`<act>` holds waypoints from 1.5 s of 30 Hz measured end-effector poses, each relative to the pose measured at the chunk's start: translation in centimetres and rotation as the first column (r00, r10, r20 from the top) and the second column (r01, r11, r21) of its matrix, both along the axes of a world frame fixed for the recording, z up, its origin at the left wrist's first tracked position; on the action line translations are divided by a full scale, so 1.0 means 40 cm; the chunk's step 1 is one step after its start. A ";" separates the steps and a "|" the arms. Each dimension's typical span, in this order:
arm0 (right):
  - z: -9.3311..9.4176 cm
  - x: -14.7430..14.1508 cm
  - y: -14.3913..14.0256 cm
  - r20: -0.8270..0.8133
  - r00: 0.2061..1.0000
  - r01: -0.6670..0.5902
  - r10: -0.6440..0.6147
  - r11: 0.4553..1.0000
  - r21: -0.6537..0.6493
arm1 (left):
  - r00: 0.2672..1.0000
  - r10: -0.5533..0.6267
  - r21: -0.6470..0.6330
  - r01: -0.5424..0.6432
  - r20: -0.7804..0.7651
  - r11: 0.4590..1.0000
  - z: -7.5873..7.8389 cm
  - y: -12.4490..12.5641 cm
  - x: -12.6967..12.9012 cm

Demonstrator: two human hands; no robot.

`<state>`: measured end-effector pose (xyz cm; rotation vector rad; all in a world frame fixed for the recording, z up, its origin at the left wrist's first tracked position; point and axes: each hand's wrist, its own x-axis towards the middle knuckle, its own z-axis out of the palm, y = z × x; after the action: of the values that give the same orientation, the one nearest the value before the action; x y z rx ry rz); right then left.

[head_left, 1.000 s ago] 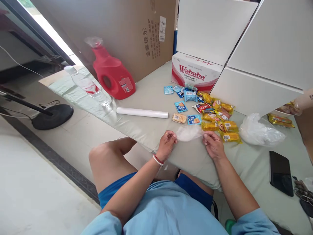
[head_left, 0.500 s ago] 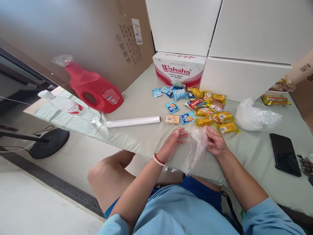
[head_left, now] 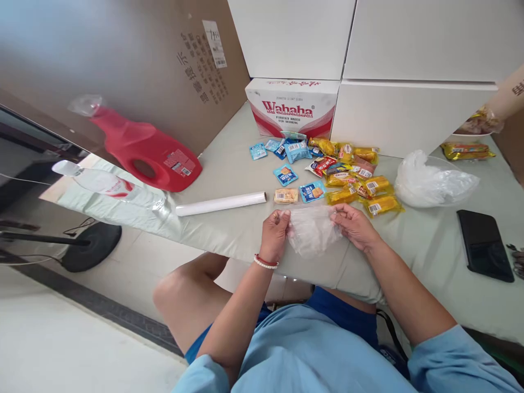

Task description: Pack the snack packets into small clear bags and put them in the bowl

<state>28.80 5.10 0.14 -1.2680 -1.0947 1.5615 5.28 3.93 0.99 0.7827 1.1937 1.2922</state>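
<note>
A thin clear plastic bag (head_left: 311, 232) is stretched between both hands just above the near edge of the pale green table (head_left: 241, 164). My left hand (head_left: 275, 233) pinches its left top corner. My right hand (head_left: 352, 224) pinches the right top corner. Just beyond the bag lie small blue snack packets (head_left: 313, 192), a beige cracker packet (head_left: 286, 196) and a heap of yellow snack packets (head_left: 370, 188).
A white roll (head_left: 221, 203) lies left of the snacks. A red detergent jug (head_left: 143, 153) and a water bottle (head_left: 110, 185) stand at the left. A Wahaha carton (head_left: 291, 106), white boxes, a crumpled plastic bag (head_left: 432, 180) and a black phone (head_left: 485, 245) are also on the table.
The bag hung loose from my right hand half a second ago; now both hands hold it spread out by its top corners. The view has swung slightly left.
</note>
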 end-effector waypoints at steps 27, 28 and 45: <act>0.041 0.013 0.003 -0.181 0.969 0.164 -0.168 0.986 -0.034 | 0.799 -0.025 -0.100 -0.044 -0.600 0.994 -0.013 -0.088 -0.176; 0.036 0.015 0.005 -0.162 0.973 0.163 -0.167 0.986 -0.036 | 0.673 0.024 -0.016 -0.054 -0.739 0.998 -0.015 -0.097 -0.189; -0.013 0.060 0.033 0.189 0.946 0.232 -0.265 0.956 0.179 | 0.090 -0.060 0.016 0.673 -0.994 0.739 -0.019 -0.153 -0.127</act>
<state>31.21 6.41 -0.38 -1.4284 -1.1142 1.1513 0.21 -2.18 0.23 2.4476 1.3979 0.4350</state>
